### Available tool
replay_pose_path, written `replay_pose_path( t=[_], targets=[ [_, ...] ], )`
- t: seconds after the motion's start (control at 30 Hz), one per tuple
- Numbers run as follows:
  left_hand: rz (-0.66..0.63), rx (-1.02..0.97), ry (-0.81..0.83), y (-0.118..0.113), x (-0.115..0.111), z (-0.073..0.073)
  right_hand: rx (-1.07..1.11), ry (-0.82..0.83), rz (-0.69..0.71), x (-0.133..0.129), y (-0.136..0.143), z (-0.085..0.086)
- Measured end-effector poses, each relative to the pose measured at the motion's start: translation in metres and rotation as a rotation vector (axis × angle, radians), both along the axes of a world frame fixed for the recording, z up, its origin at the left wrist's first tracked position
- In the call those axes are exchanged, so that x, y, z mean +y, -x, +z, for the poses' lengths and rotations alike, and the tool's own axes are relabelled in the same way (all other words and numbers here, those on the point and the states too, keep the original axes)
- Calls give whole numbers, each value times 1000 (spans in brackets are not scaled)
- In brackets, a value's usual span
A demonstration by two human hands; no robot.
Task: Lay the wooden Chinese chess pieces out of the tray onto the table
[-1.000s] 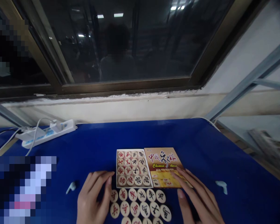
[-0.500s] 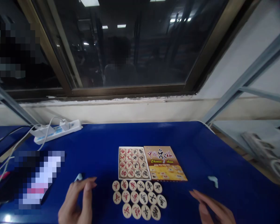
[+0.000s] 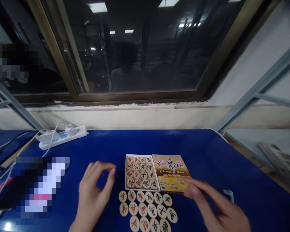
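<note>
Left hand: raised just above the blue tablecloth, fingers curled, thumb and forefinger drawn toward each other with a gap between; nothing seen in the pinch.

Right hand: fingers extended and loosely together, tips resting at the near right corner of the box lid; whether it presses or only touches cannot be told.

Box lid: printed cardboard, marked "Chinese chess", lying flat, directly ahead of the right fingertips, long axis running away from the person. The right hand is the nearer.

Box tray: open, filled with round wooden xiangqi pieces in rows, touching the lid's left edge; to the right of and slightly beyond the left hand, just beside it.

Loose xiangqi pieces: three rows on the cloth, between the two hands, nearer the person than the tray.

Power strip: white, with cables, well beyond the left hand.

Small pale object: beside the right hand's far side; partly hidden.
</note>
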State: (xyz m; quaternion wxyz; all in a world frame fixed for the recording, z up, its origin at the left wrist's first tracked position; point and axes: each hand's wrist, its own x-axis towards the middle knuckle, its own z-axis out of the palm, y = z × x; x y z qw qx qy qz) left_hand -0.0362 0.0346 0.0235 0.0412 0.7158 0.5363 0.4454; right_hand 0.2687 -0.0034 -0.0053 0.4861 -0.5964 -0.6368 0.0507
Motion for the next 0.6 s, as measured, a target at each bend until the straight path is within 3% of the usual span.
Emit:
replay_pose_path(
  t=[0.1,0.17,0.3,0.4,0.6],
  targets=[
    [-266,204,61,-17,43,15,-183,18,407,50,24,30],
    [-318,246,83,-24,67,14,-287,25,532,82,36,37],
    [-244,273,113,-26,89,0,-314,75,518,121,50,27],
    [-230,275,134,-23,90,-7,-317,93,520,123,52,14],
    [-354,362,187,-23,82,-9,-353,166,630,118,45,2]
  ],
)
